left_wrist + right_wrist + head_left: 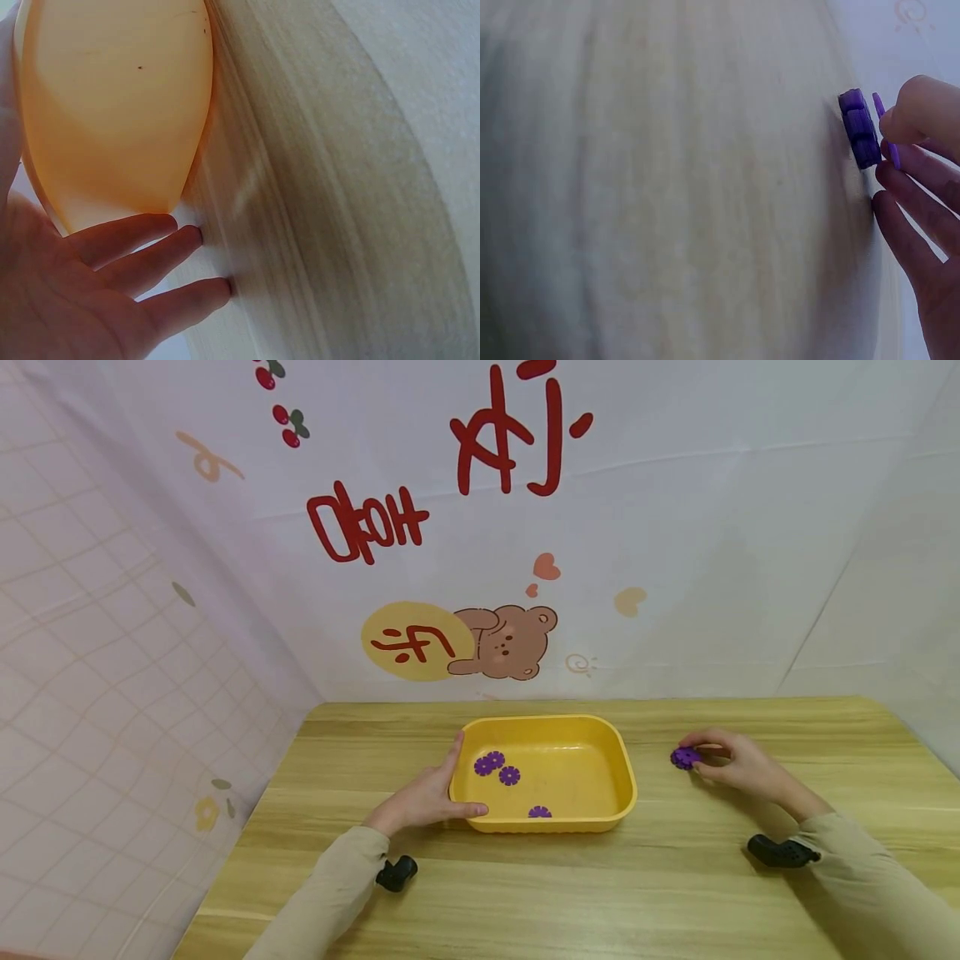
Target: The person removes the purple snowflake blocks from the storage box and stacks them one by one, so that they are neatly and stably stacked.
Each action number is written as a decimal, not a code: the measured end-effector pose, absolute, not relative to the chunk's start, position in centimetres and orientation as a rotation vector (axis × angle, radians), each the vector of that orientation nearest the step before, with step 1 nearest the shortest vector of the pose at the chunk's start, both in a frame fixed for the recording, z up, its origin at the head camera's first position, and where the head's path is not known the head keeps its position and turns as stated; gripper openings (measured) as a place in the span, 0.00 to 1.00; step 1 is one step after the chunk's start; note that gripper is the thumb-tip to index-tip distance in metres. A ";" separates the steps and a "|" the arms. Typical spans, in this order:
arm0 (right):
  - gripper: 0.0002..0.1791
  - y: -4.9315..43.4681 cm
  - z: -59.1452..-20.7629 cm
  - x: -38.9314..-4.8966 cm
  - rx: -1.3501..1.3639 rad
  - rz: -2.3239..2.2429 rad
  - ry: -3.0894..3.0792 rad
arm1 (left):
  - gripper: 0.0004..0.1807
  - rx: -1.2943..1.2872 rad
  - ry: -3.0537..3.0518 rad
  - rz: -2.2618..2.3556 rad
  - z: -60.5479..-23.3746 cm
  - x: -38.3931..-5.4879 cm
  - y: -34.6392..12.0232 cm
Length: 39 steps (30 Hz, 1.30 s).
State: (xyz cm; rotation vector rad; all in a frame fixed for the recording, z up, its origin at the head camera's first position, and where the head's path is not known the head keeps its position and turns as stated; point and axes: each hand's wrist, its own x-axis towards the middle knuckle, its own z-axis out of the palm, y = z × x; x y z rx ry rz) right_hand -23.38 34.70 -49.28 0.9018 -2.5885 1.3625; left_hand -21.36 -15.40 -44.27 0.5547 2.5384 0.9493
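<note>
A yellow plastic tray sits on the table, with several purple notched discs lying flat inside it. My left hand rests at its left end, thumb across the near rim and index finger along the left side. In the left wrist view the other fingers are straight and spread against the tray's outside. To the right of the tray, my right hand pinches one thin purple disc between thumb and fingers. Just beneath that disc, a small stack of purple discs stands on the table.
The wood-grain table meets a white printed cloth at its back edge. Another cloth with a grid pattern hangs along the left side. Dark wrist devices are worn on both forearms.
</note>
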 end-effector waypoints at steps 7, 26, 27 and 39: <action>0.19 34.7 -49.2 -23.5 0.885 1.310 -2.607 | 0.68 0.552 2.557 0.938 -44.2 -21.3 -15.4; 0.20 34.3 -48.8 -23.5 0.893 1.247 -2.609 | 0.68 0.578 2.572 0.947 -44.2 -21.2 -15.5; 0.20 34.3 -48.8 -23.5 0.897 1.241 -2.607 | 0.68 0.578 2.570 0.948 -44.2 -21.2 -15.5; 0.25 34.1 -48.6 -23.6 0.963 1.218 -2.543 | 0.67 0.564 2.543 0.950 -44.4 -20.9 -15.3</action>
